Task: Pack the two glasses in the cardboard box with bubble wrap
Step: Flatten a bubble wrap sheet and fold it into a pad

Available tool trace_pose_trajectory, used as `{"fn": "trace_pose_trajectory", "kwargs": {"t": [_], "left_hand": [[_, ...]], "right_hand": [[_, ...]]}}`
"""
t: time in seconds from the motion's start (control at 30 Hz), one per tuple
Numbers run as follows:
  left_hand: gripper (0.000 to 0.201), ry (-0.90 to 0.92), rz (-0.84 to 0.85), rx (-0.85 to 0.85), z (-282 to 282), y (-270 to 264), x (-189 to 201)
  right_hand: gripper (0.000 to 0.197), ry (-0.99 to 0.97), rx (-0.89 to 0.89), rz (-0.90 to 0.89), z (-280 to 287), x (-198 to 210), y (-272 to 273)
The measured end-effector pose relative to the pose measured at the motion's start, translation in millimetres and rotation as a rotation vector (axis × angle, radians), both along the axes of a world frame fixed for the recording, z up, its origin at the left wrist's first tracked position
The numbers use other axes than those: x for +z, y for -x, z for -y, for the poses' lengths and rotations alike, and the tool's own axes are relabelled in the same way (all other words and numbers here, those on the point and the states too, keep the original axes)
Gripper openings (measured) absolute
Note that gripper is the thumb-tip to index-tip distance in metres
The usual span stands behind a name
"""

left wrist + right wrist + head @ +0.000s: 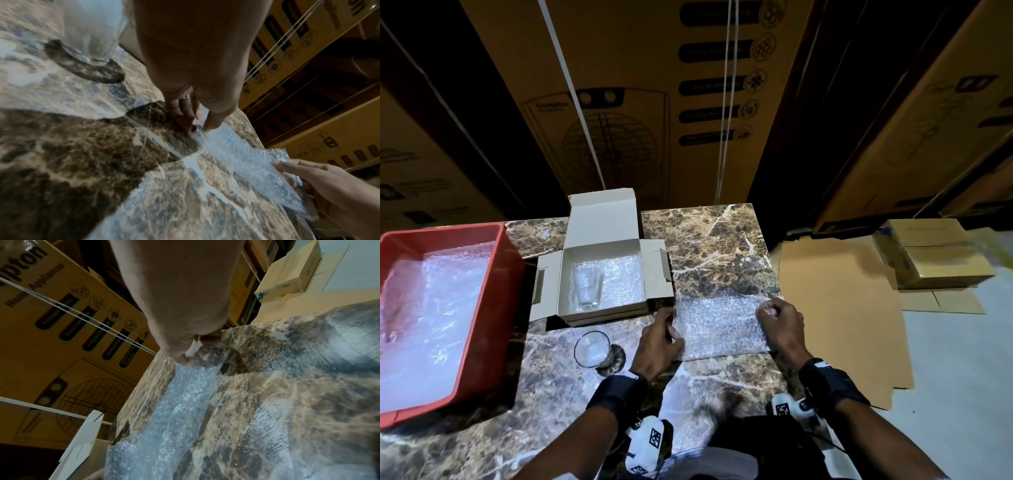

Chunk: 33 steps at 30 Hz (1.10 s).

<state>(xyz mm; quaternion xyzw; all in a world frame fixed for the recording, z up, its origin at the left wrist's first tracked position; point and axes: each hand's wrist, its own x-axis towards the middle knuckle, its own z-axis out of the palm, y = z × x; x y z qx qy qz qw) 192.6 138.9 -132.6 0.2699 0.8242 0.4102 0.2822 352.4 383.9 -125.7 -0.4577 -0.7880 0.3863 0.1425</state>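
Fingers [211, 120] of the left hand [659, 342] and of the right hand [782, 325] pinched opposite ends of the bubble wrap [719, 329] on the table [722, 246], one glass [593, 349] left of them, another glass [588, 284] inside the cardboard box [602, 274] beyond.

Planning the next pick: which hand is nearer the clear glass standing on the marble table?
Left. The left hand pinches the bubble wrap sheet just right of the clear glass; the right hand holds the sheet's far end.
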Motion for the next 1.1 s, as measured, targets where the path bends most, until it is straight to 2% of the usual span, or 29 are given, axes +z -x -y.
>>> {"fn": "trace_pose_trajectory", "kwargs": {"t": [0.1, 0.2, 0.3, 0.37, 0.43, 0.5, 0.57, 0.63, 0.73, 0.83, 0.93, 1.0, 1.1], "left_hand": [[0.059, 0.001, -0.038, -0.014, -0.4, -1.3, 2.4], [0.059, 0.009, -0.089, -0.022, -0.5, -2.9, 4.9], [0.061, 0.088, -0.224, -0.083, -0.9, -8.1, 6.9], [0.053, 0.143, -0.366, -0.141, -3.3, -13.0, 10.6], [0.042, 0.169, -0.52, -0.213, -8.3, -18.4, 14.2], [0.034, 0.162, -0.631, -0.292, -14.2, -22.8, 18.3], [0.03, 0.154, -0.711, -0.372, -19.8, -26.7, 20.1], [0.029, 0.133, -0.772, -0.421, -26.4, -30.5, 19.6], [0.045, 0.153, -0.717, -0.487, -30.9, -30.1, 12.8], [0.066, 0.273, -0.593, -0.568, -24.4, -21.3, -1.8], [0.069, 0.365, -0.539, -0.579, -17.2, -17.7, -12.3], [0.068, 0.392, -0.512, -0.555, -14.3, -12.6, -16.5], [0.079, 0.45, -0.52, -0.552, -11.4, -1.4, -18.4]], "right_hand": [[0.009, -0.036, 0.0, -0.051, 2.8, 2.6, 4.7], [0.006, -0.089, 0.027, 0.005, 5.7, 2.0, 9.4], [0.045, -0.208, 0.065, 0.172, 10.8, -4.1, 12.3], [0.055, -0.329, 0.079, 0.234, 18.0, 0.3, 16.9], [0.053, -0.404, 0.159, 0.242, 29.2, 4.0, 20.6], [0.046, -0.424, 0.316, 0.24, 44.6, 1.6, 21.1], [0.037, -0.445, 0.486, 0.242, 59.6, -8.5, 20.4], [0.035, -0.48, 0.584, 0.268, 68.9, -18.1, 19.9], [0.041, -0.504, 0.614, 0.309, 73.7, -26.3, 19.9], [0.043, -0.523, 0.597, 0.295, 75.5, -30.0, 18.4], [0.044, -0.523, 0.591, 0.28, 73.9, -33.9, 14.2], [0.05, -0.497, 0.602, 0.293, 70.9, -38.7, 7.9], [0.062, -0.481, 0.615, 0.354, 60.4, -43.1, -5.0]]}}
